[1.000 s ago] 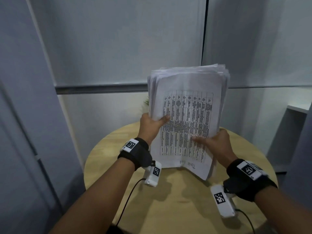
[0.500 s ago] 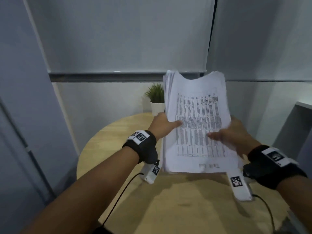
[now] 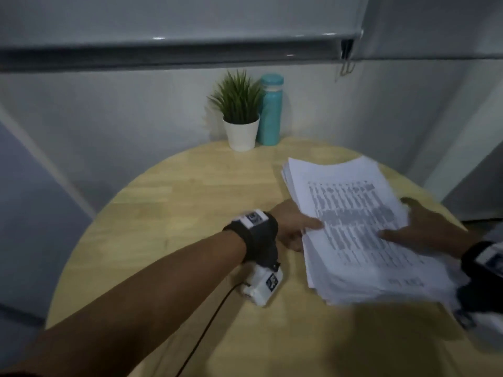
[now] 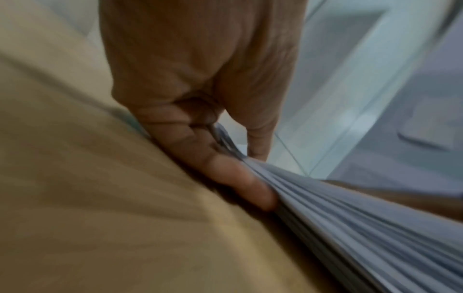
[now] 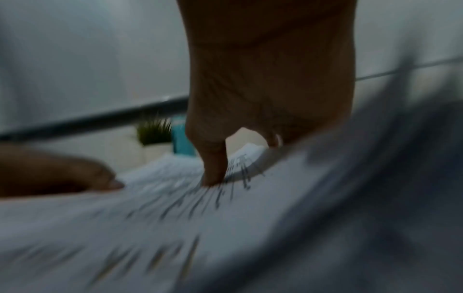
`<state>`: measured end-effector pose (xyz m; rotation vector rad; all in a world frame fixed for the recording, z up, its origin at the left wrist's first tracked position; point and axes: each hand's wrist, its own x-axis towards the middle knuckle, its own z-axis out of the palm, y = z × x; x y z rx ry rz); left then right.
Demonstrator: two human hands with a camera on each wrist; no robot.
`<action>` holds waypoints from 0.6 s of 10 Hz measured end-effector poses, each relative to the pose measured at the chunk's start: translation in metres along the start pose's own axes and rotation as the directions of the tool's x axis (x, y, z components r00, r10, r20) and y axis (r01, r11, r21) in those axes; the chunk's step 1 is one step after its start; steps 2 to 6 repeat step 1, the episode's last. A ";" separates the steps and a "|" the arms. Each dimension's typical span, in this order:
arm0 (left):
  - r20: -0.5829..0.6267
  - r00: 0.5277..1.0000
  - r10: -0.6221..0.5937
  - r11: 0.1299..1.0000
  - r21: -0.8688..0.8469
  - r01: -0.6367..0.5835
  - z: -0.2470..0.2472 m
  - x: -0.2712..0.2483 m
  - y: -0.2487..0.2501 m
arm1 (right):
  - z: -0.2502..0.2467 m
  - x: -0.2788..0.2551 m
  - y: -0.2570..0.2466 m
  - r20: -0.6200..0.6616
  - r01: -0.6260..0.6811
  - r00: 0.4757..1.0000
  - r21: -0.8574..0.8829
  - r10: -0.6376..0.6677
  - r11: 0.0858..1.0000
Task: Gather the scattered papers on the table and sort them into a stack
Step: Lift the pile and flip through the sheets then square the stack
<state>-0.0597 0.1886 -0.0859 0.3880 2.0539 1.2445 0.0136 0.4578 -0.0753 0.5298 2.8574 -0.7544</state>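
A thick stack of white papers (image 3: 353,229), its top sheet printed with a table, lies nearly flat low over the right side of the round wooden table (image 3: 177,202). My left hand (image 3: 304,229) grips the stack's left edge, thumb on top and fingers beneath. The left wrist view shows those fingers (image 4: 225,172) wedged between the sheet edges (image 4: 350,228) and the tabletop (image 4: 100,198). My right hand (image 3: 413,224) holds the stack's right edge. Its thumb (image 5: 213,170) presses on the printed top sheet (image 5: 162,218). I cannot tell whether the stack touches the table.
At the table's far edge, against the wall, stand a small green plant in a white pot (image 3: 241,123) and a teal bottle (image 3: 270,112). Bare wood fills the table's left half and front. A cable (image 3: 206,325) trails from the left wrist camera.
Both hands have lowered the stack from upright in front of me to nearly flat at the table's right side. My view has tilted down, bringing the bottle into sight.
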 end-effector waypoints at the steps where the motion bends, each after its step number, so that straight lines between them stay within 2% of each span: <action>1: -0.132 0.991 -0.004 0.947 0.319 0.047 -0.007 -0.011 0.003 | 0.015 -0.012 0.024 -0.085 -0.193 0.980 -0.176 0.180 0.965; 6: -0.132 0.991 -0.004 0.947 0.319 0.047 -0.007 -0.011 0.003 | 0.015 -0.012 0.024 -0.085 -0.193 0.980 -0.176 0.180 0.965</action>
